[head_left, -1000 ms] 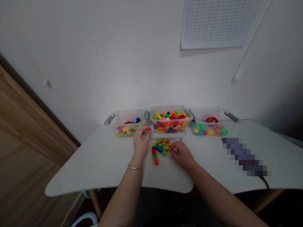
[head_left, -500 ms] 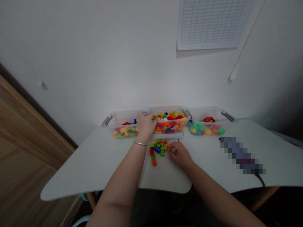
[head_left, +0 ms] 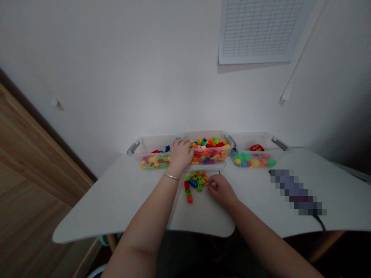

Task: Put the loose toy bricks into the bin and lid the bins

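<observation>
Building bricks [head_left: 197,178]: small heap on table, bulk in bins

Status: most of the plastic bricks lie in the bins. A small share sits on the white table [head_left: 87,216], just in front of the middle bin. Nothing stands built up; whether any bricks are joined cannot be told from this view.

Counts: three clear plastic bins, side by side. Left bin [head_left: 150,143] holds mixed bricks. Middle bin [head_left: 207,135] looks fullest. Right bin [head_left: 255,139] holds round coloured pieces [head_left: 246,157] and one red piece [head_left: 256,148]. On the table, roughly twenty bricks form the heap, too overlapped for an exact count. Just left of it runs a row of three [head_left: 188,192]: red, green, orange.

Grip: left hand [head_left: 181,154] is curled over the near rim of the middle bin, by the gap to the left bin; the fingers hide anything held. A thin metal bangle [head_left: 171,177] circles that wrist. Right hand [head_left: 222,190] rests on the table, fingers loosely curled, just beside the heap. No brick shows in it, but a small hold cannot be ruled out.
</observation>
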A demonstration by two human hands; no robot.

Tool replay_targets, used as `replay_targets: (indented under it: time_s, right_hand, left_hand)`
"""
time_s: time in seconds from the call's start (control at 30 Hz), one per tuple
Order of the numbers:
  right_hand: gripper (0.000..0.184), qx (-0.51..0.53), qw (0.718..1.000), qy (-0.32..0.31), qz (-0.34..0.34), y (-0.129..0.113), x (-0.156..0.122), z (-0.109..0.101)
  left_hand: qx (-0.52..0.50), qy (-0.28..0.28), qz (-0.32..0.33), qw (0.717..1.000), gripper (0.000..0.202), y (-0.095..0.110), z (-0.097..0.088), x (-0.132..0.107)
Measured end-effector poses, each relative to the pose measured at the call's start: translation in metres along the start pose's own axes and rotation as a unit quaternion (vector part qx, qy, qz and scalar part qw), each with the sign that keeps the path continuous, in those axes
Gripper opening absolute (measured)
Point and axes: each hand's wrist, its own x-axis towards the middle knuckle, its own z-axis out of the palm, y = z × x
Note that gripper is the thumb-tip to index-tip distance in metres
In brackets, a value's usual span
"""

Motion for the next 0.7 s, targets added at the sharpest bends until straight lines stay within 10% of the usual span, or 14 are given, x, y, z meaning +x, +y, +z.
replay_targets:
  time_s: [0.17, 0.43, 0.7]
  right_hand:
    - [0.009, -0.005, 1.0, -0.001, 0.002, 0.0, 0.0, 0.001]
    - [0.009, -0.004, 1.0, 0.012, -0.004, 0.002, -0.001, 0.003]
    - [0.009, -0.002, 1.0, 0.008, -0.002, 0.0, 0.0, 0.002]
  left_hand:
    - [-0.032, 0.044, -0.031, 0.998, 0.028, 0.001, -0.011, -0.037]
    - [0.001, -0.208, -0.042, 0.977, 0.026, 0.0, -0.01, -0.093]
    - [0.059, -0.22, -0.057, 0.972, 0.028, 0.007, -0.002, -0.109]
